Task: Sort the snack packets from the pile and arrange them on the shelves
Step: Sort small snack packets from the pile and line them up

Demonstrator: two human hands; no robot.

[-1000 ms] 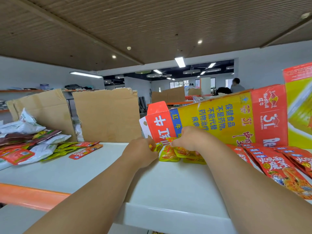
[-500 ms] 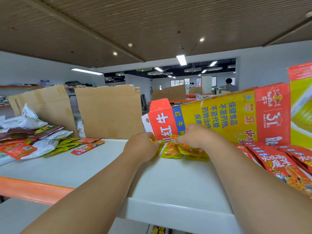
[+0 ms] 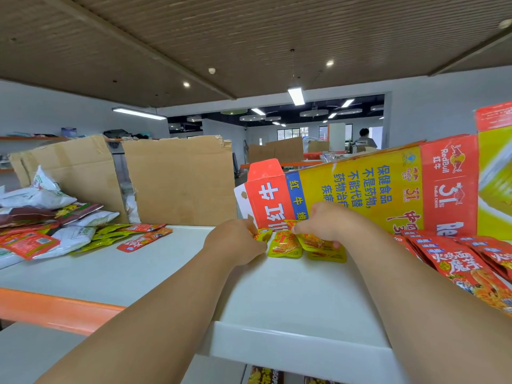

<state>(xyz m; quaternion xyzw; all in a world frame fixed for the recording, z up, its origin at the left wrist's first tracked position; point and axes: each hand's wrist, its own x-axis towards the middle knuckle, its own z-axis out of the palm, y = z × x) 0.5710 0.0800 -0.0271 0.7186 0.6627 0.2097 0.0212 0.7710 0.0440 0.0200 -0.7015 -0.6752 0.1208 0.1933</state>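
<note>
Both hands up on the top white shelf (image 3: 291, 297), working a small cluster of yellow snack packets (image 3: 285, 245) lying flat near the back, right in front of the flattened Red Bull carton (image 3: 360, 189) that stands as a backing wall. Left hand (image 3: 235, 245): fingers curled in, pinching the edge of the leftmost yellow packet (image 3: 261, 234). Right hand (image 3: 327, 221): fingers bent down together, pressing on the top edges of the yellow packets; can't tell if it actually grips one or just holds them down. Row of red snack packets (image 3: 457, 267) fanned out on the same shelf, just right of the right forearm, apart from the yellow ones. Unsorted pile (image 3: 50, 225) sits well to the left on the adjacent white surface with the orange rail (image 3: 55, 309): white, red, green and dark packets mixed, with a brown cardboard sheet (image 3: 180, 184) upright behind it. More packets partly visible on the shelf below, bottom edge of frame.
</note>
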